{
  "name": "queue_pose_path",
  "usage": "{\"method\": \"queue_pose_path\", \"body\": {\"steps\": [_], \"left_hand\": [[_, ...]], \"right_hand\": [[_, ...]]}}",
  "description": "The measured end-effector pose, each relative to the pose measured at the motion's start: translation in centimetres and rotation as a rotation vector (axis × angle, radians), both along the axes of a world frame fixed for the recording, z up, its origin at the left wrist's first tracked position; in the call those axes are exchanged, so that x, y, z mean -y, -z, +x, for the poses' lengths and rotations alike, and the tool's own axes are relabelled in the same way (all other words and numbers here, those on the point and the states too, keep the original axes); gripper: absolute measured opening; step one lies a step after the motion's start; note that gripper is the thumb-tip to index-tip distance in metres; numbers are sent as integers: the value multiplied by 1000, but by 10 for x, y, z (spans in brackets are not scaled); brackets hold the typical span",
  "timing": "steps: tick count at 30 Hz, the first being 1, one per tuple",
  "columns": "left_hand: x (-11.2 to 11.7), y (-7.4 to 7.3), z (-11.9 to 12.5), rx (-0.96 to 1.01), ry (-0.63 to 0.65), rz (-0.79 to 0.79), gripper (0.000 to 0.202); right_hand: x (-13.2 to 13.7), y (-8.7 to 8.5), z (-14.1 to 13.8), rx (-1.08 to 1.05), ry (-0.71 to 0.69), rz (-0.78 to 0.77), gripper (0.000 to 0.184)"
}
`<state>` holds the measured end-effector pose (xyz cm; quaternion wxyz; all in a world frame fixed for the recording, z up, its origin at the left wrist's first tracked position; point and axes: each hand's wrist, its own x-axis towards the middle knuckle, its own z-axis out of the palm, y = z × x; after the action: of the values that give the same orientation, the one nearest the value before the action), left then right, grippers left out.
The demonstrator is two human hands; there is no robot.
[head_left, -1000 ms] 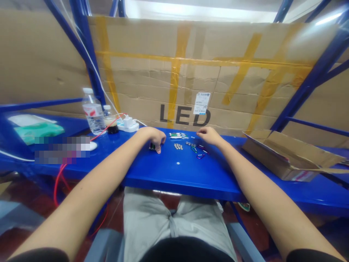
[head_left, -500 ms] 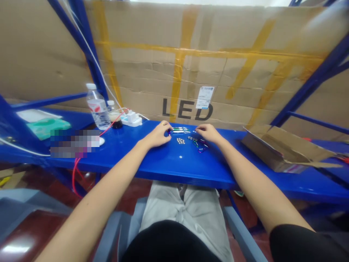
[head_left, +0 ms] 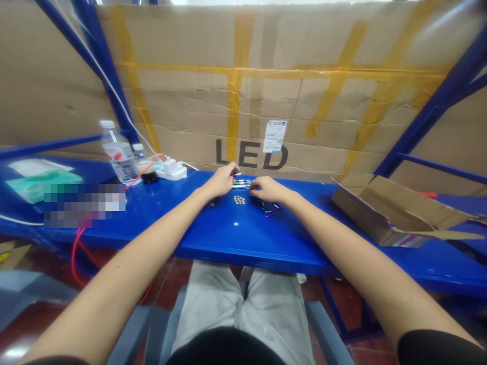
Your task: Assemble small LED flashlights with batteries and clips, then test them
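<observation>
At the back of the blue table, my left hand [head_left: 223, 180] is closed, its fingertips pinching a small purple and silver carabiner [head_left: 237, 175]. Just in front of those fingertips, several slim metal carabiners [head_left: 240, 184], green and silver among them, lie side by side. My right hand [head_left: 268, 189] is bent over the right end of this row, fingers curled; whatever they hold is hidden. Between the hands and nearer to me sits a tight cluster of small silver metal pieces [head_left: 239, 200]. A purple carabiner [head_left: 270, 213] and other dark ones lie below my right hand, partly covered by it.
An open cardboard box [head_left: 395, 228] stands on the right of the table [head_left: 243, 238]. On the left are a water bottle [head_left: 118, 157], a small dark bottle [head_left: 149, 176], a white power strip [head_left: 173, 171] and red cables. A large carton [head_left: 190, 106] rises behind.
My right hand has moved left, to the end of the carabiner row, closer to my left hand. My left hand has lifted the purple carabiner slightly toward the back. The view has shifted rightward.
</observation>
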<state>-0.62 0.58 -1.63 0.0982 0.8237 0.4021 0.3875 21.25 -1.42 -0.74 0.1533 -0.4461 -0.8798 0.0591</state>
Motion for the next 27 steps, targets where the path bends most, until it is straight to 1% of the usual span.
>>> {"method": "queue_pose_path", "body": {"steps": [2, 3, 7, 10, 12, 13, 16, 19, 23, 27], "left_hand": [[-1, 3, 5, 64, -21, -17, 40], [0, 5, 6, 88, -30, -19, 40], [10, 11, 9, 88, -70, 2, 28], [19, 11, 10, -1, -74, 24, 26], [25, 11, 10, -107, -62, -11, 19], [27, 11, 9, -176, -30, -40, 17], [34, 11, 4, -314, 55, -105, 17], [37, 11, -3, -383, 62, -163, 17], [38, 13, -8, -402, 54, -185, 20], [36, 15, -10, -381, 37, -173, 18]], "right_hand": [[2, -4, -9, 81, -59, 68, 14], [3, -5, -11, 105, -68, 94, 13], [6, -8, -10, 96, -57, 148, 15], [3, -6, -3, 161, -117, 164, 14], [2, -1, -1, 188, -169, 178, 16], [3, 1, -1, 197, -187, 206, 18], [10, 7, -3, 270, -172, 294, 21], [16, 5, -5, 317, -138, 342, 23], [15, 0, -4, 297, -113, 372, 24], [11, 0, -7, 289, -104, 387, 25]]}}
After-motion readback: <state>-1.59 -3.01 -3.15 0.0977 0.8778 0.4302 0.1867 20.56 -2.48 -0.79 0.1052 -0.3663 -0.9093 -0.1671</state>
